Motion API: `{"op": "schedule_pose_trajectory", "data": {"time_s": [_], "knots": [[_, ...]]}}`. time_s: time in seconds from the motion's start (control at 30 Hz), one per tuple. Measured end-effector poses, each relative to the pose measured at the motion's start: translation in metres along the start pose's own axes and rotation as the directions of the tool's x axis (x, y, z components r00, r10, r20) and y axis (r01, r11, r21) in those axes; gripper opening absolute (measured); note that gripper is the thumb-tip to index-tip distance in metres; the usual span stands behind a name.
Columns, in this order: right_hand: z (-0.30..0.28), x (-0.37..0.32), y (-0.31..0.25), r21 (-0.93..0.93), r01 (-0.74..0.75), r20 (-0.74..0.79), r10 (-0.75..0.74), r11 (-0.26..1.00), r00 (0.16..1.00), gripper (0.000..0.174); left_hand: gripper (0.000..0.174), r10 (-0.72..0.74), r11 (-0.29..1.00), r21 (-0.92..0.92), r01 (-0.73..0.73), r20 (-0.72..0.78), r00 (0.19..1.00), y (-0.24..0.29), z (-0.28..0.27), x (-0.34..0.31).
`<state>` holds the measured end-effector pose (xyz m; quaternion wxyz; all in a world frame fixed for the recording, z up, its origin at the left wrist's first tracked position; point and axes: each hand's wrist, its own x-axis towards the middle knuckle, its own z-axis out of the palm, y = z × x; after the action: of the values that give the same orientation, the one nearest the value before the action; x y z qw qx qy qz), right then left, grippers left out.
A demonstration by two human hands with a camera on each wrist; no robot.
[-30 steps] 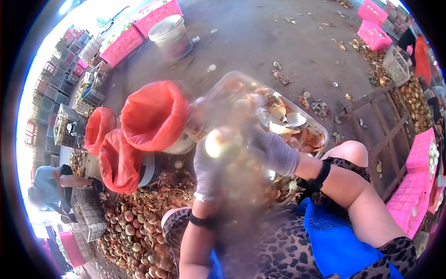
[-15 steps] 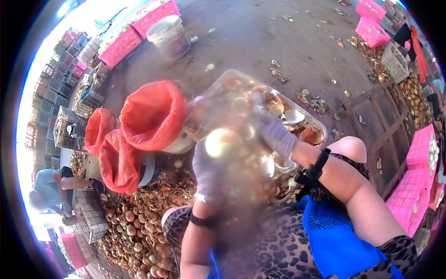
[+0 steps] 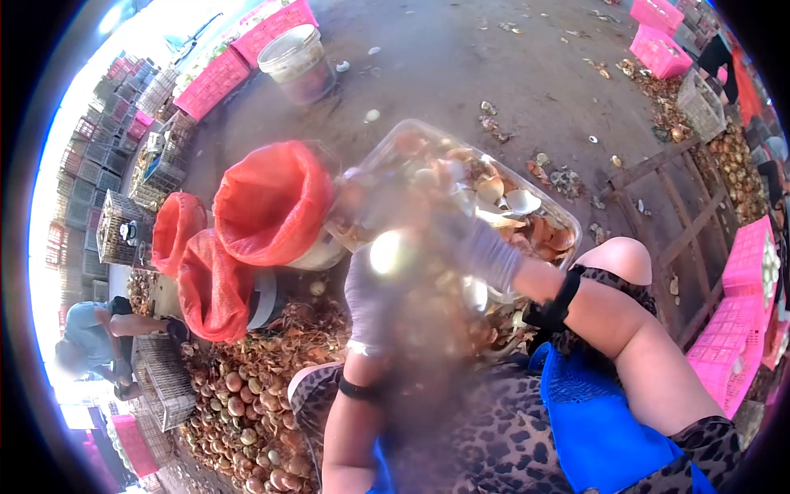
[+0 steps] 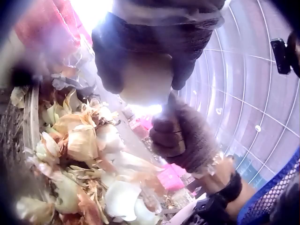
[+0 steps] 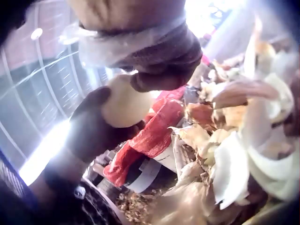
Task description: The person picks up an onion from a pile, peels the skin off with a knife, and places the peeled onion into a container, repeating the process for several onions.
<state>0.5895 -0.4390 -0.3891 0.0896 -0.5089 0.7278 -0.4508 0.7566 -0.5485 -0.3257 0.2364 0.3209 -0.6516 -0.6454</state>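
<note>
Both hands wear thin gloves. My left hand (image 3: 369, 305) grips a pale, peeled-looking onion (image 3: 387, 252), blurred in the head view. In the left wrist view the left hand (image 4: 152, 44) has its fingers around the onion (image 4: 147, 79). My right hand (image 3: 490, 253) is beside it; in the left wrist view its fingers (image 4: 166, 138) are curled, and whether they hold something is hidden. The right wrist view has the right hand (image 5: 157, 61) with its thumb against the onion (image 5: 124, 103), above the left hand (image 5: 93, 124). Below lies a clear tub (image 3: 568, 222) of skins.
Red mesh sacks (image 3: 276, 202) stand left of the tub. Loose onions (image 3: 247, 412) are heaped at lower left. A white bucket (image 3: 296, 66) and pink crates (image 3: 214, 82) are farther off. A wooden frame (image 3: 687, 235) lies at right, and a person (image 3: 90, 333) bends at far left.
The right hand has shifted slightly away and back beside the onion, its wrist turning a little. The left hand has kept its hold, nearly in place. The person at far left has moved slightly.
</note>
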Motion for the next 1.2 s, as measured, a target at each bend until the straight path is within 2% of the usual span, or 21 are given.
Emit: {"op": "schedule_pose_trajectory", "data": {"time_s": [0.07,0.1,0.23,0.3,0.33,0.37,0.4,0.53,0.6,0.63,0.7,0.73,0.8,0.87,0.93,0.97,1.0,1.07,1.1,1.13,1.2], "knots": [[-0.012,0.007,0.003,0.031,-0.235,-0.060,0.237,0.971,0.970,0.046,0.052,-0.045,0.997,-0.059,0.046,0.016,0.999,0.003,-0.003,0.000],[-0.038,0.015,-0.029,0.183,-0.446,0.030,0.448,0.876,0.893,0.046,0.052,-0.046,0.996,-0.075,0.046,0.010,0.999,0.005,-0.003,0.001],[-0.042,0.017,-0.051,0.151,0.069,0.025,-0.073,0.986,0.997,0.030,0.055,-0.009,1.000,-0.001,0.009,-0.024,1.000,0.016,-0.003,0.001],[-0.029,0.005,-0.070,0.170,0.095,-0.027,-0.092,0.981,0.995,0.020,0.058,0.048,0.989,0.141,-0.048,0.008,0.999,0.016,0.004,-0.001],[-0.021,-0.003,-0.073,0.170,-0.034,-0.038,0.041,0.985,0.998,0.020,0.060,-0.027,0.981,-0.188,0.044,0.088,0.996,0.015,0.008,-0.001],[-0.018,-0.006,-0.071,0.171,-0.156,-0.048,0.166,0.973,0.985,0.019,0.061,-0.038,0.967,-0.245,0.065,0.112,0.993,0.013,0.010,-0.001],[-0.015,-0.008,-0.065,0.139,-0.140,-0.067,0.150,0.980,0.986,0.020,0.062,-0.043,0.960,-0.268,0.077,0.130,0.991,0.012,0.012,-0.003],[-0.004,-0.005,-0.041,0.110,-0.121,-0.014,0.123,0.987,0.992,0.019,0.067,0.010,0.987,-0.163,0.006,0.099,0.995,0.008,0.014,-0.004],[-0.013,0.000,-0.041,-0.106,-0.064,0.031,0.067,0.992,0.997,0.020,0.069,0.030,0.991,-0.132,-0.018,0.094,0.995,0.006,0.016,-0.004],[-0.022,0.005,-0.039,-0.332,0.016,0.051,0.001,0.943,0.999,0.021,0.070,0.043,0.993,-0.112,-0.032,0.090,0.995,0.005,0.016,-0.003],[-0.036,0.016,-0.031,-0.456,-0.006,-0.087,-0.038,0.890,0.996,0.020,0.072,0.102,0.994,-0.045,-0.099,0.063,0.993,0.001,0.016,-0.003],[-0.043,0.020,-0.025,-0.352,-0.094,-0.256,0.001,0.931,0.967,0.018,0.073,0.143,0.990,-0.012,-0.143,0.042,0.989,-0.002,0.017,-0.003],[-0.058,0.024,-0.014,-0.251,-0.249,-0.366,0.147,0.935,0.919,0.019,0.076,0.169,0.985,-0.039,-0.167,0.050,0.984,-0.004,0.016,-0.002],[-0.071,0.020,-0.004,-0.294,-0.406,-0.263,0.335,0.865,0.905,0.025,0.075,0.066,0.976,-0.218,-0.029,0.161,0.985,0.004,0.006,0.001],[-0.068,0.011,-0.004,-0.370,-0.417,-0.073,0.421,0.831,0.904,0.033,0.072,-0.103,0.892,-0.388,0.232,0.325,0.940,0.016,-0.008,0.002],[-0.066,0.008,-0.005,-0.388,-0.393,-0.008,0.423,0.834,0.906,0.036,0.071,-0.048,0.851,-0.473,0.229,0.364,0.930,-0.004,-0.015,0.008],[-0.064,0.004,-0.006,-0.404,-0.367,0.056,0.423,0.838,0.904,0.039,0.063,-0.109,0.733,-0.589,0.340,0.391,0.914,-0.011,-0.018,0.012],[-0.063,0.003,-0.014,-0.376,-0.298,0.101,0.358,0.877,0.928,0.042,0.056,-0.145,0.322,-0.797,0.512,0.493,0.858,-0.005,-0.028,0.013],[-0.064,0.004,-0.021,-0.356,-0.275,0.112,0.333,0.893,0.936,0.042,0.050,-0.006,0.170,-0.828,0.534,0.541,0.841,-0.006,-0.038,0.020],[-0.065,0.006,-0.027,-0.335,-0.251,0.122,0.307,0.908,0.944,0.042,0.051,-0.096,0.311,-0.881,0.356,0.344,0.934,-0.018,-0.052,0.035],[-0.072,0.000,-0.025,-0.409,-0.301,0.071,0.358,0.862,0.931,0.041,0.052,-0.037,0.355,-0.846,0.397,0.412,0.910,-0.033,-0.102,0.061]]}}
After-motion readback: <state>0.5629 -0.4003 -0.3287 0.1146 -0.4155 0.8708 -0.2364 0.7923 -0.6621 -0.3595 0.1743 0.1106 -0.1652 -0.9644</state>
